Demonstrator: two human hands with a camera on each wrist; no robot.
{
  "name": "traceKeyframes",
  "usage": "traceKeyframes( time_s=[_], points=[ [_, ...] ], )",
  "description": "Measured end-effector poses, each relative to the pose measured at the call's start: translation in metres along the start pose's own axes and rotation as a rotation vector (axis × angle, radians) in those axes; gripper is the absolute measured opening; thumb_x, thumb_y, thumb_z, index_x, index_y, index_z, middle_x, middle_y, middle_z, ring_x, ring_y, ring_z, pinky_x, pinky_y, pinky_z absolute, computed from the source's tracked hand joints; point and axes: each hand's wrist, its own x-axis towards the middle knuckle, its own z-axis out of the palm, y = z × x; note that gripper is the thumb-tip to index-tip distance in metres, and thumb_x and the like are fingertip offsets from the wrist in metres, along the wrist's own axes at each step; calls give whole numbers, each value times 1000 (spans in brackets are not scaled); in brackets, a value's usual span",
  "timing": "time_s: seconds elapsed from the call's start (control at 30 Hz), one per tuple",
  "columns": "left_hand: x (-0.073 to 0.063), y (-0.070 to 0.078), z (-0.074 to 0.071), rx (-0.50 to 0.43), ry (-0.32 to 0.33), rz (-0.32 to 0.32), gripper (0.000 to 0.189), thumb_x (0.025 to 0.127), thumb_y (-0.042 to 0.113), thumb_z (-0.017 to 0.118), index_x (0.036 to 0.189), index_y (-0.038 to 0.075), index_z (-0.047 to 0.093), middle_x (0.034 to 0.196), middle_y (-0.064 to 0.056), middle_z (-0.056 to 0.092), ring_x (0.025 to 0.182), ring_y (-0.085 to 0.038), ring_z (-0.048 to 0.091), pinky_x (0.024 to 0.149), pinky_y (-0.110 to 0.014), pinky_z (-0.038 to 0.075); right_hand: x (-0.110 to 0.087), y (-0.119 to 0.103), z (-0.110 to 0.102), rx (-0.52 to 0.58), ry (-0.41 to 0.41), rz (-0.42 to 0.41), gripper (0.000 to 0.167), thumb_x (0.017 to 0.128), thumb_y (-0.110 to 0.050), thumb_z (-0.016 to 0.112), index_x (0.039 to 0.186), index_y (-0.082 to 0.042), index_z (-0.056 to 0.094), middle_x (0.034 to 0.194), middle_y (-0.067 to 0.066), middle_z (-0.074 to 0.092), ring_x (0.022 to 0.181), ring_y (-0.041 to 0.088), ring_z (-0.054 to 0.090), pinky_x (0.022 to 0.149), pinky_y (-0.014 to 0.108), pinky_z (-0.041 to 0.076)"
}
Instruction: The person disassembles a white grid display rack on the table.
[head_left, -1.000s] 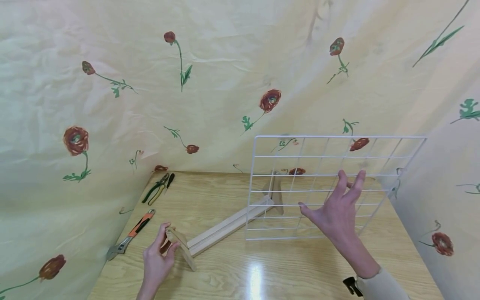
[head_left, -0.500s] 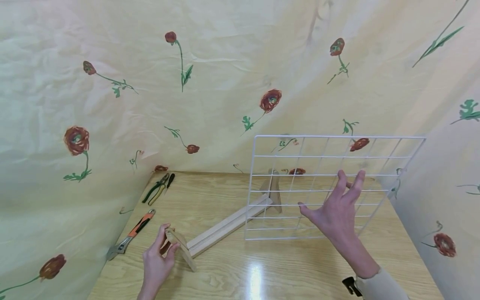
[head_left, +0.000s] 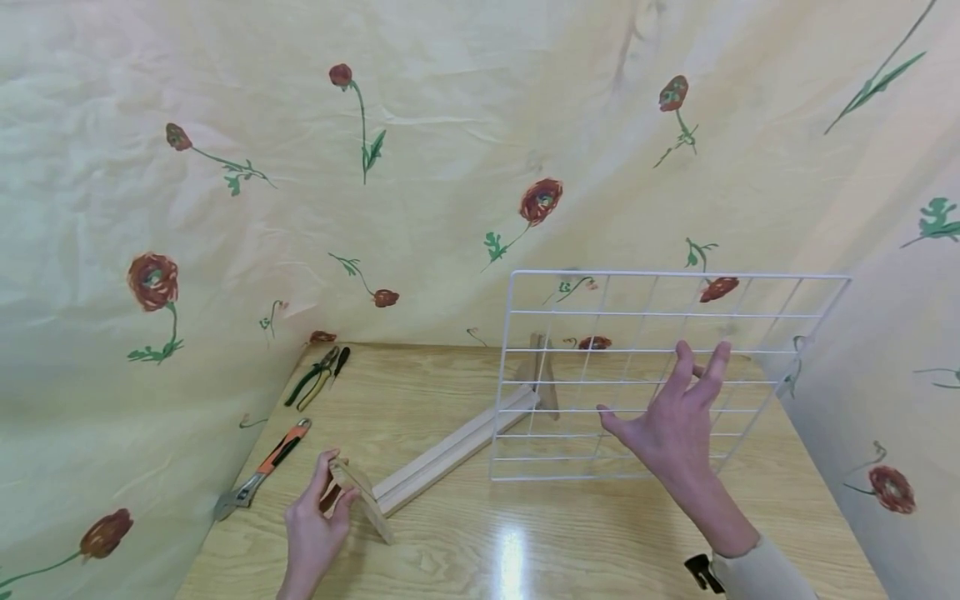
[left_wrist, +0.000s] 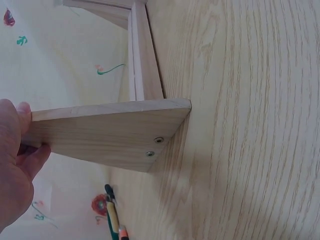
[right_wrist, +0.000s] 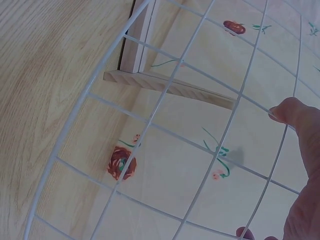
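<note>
On the table lies a wooden stand: a grooved wooden rail (head_left: 457, 450) with an end board at each end. My left hand (head_left: 318, 525) pinches the top of the near end board (left_wrist: 100, 127), its thumb on one face and fingers on the other. Two screw heads show low on that board. To the right, my right hand (head_left: 675, 425) holds a white wire grid panel (head_left: 600, 315) tilted up, fingers spread across its wires. Behind the grid stands the far end board (head_left: 542, 375), seen through the mesh. Some right fingertips are hard to make out.
An adjustable wrench (head_left: 264, 471) with an orange and black handle lies along the table's left side. Beyond it are pliers (head_left: 311, 379) and a small black-handled tool (head_left: 341, 362). A flowered cloth (head_left: 442, 167) hangs behind and at both sides of the wood-grain table (head_left: 450, 558).
The stand's far end has swung slightly left and back behind the grid, while its near end stays in my left hand. My right hand and the wire grid panel have hardly moved.
</note>
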Motion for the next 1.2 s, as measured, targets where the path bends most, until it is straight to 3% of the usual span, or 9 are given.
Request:
traceKeyframes(
  time_s=[0.27,0.47,0.6,0.7,0.93,1.2],
  points=[
    [-4,-1,0,-21,8,-20,68,68,-15,84,130,-5,58,116,-31,65,95,-43,65,76,-15,54,-1,0,1,9,-2,3,131,42,-26,98,143,10,24,154,37,-2,111,54,41,36,58,49],
    [-6,-2,0,-37,20,-2,55,82,3,82,131,-5,58,116,-30,65,95,-43,65,75,-19,55,-2,-1,2,15,3,-8,131,42,-25,98,144,10,24,154,37,-2,111,53,41,36,57,49],
    [-6,0,-1,-25,20,-6,52,85,9,80,130,-5,58,115,-29,66,95,-43,65,71,-25,58,-3,-1,2,15,5,-12,130,42,-25,98,143,10,24,154,37,-2,111,53,41,36,56,49],
    [-6,2,-1,-14,18,-14,52,85,8,80,129,-5,57,114,-28,67,95,-42,65,68,-30,58,-3,-1,3,16,4,-15,130,43,-26,98,143,10,24,154,37,-2,111,54,41,34,53,48],
    [-8,5,-1,-2,33,-10,62,73,-10,84,128,-7,57,111,-30,68,93,-43,66,66,-34,59,-3,-2,4,25,-1,-11,130,44,-26,97,144,9,23,154,36,-3,111,53,41,34,53,47],
    [-10,5,-1,0,46,-7,59,76,-7,83,129,-6,57,113,-31,66,93,-43,66,65,-37,59,-4,-1,5,26,3,-14,129,44,-27,97,144,10,24,154,37,-2,111,53,41,32,50,46]
  ],
)
